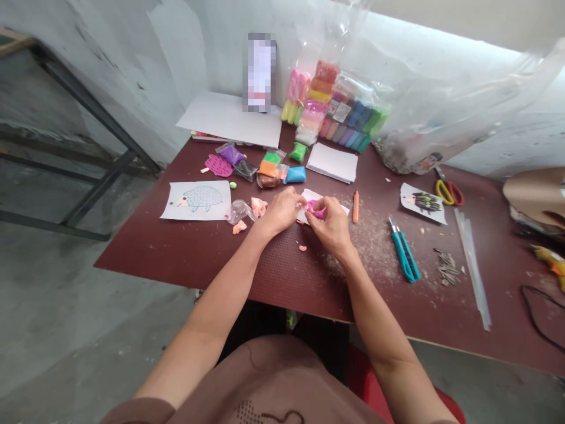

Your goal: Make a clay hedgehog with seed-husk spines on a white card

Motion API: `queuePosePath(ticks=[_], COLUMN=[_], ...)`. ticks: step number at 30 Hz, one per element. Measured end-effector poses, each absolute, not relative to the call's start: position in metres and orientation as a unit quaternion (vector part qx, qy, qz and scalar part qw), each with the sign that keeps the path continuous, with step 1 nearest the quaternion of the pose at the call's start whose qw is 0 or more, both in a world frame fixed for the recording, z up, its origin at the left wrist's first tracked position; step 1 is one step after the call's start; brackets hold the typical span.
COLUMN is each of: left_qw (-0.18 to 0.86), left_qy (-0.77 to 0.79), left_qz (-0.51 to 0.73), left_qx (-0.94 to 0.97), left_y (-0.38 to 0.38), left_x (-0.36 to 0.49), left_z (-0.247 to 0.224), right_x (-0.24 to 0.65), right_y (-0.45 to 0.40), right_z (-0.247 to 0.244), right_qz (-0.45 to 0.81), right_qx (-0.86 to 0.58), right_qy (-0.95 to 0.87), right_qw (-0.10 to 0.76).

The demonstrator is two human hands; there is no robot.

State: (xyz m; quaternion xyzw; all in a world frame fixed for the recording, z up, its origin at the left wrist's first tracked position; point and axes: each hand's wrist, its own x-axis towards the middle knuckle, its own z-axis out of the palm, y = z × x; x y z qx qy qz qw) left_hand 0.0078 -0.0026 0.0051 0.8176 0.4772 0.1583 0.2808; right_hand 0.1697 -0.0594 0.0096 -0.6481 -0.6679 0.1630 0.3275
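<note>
My left hand (280, 213) and my right hand (331, 227) meet over a white paper card (339, 207) at the middle of a dark red table (212, 253). Both pinch a lump of bright pink modelling clay (316, 208) between their fingertips. A pale pink clay scrap (259, 206) lies just left of my left hand, beside a clear plastic wrapper (239, 211). A small orange-pink crumb (302, 248) sits below my hands. Part of the card is hidden by my fingers.
A hedgehog drawing (196, 201) lies left, and a clay-covered hedgehog card (422, 204) lies right. Packs of coloured clay (326, 106), a blue craft knife (404, 257), yellow-handled scissors (449, 192) and sunflower seed shells (447, 268) share the tabletop. Crumbs are scattered right of my hands.
</note>
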Motion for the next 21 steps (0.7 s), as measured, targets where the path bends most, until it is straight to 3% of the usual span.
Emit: queuePosePath(ticks=[11,18,21], left_qw=[0.282,0.270,0.265], left_qy=[0.486,0.491,0.493], left_qz=[0.171,0.163,0.161], left_qx=[0.809,0.812,0.813], left_y=[-0.001,0.001,0.001], left_x=[0.008,0.011,0.011], left_z=[0.002,0.002,0.001], right_x=[0.177,0.171,0.168], right_y=[-0.063,-0.068,-0.070], right_z=[0.014,0.027,0.033], right_qz=[0.189,0.233,0.250], right_qx=[-0.654,-0.634,-0.620], right_qy=[-0.672,-0.723,-0.733], right_qw=[0.291,0.146,0.127])
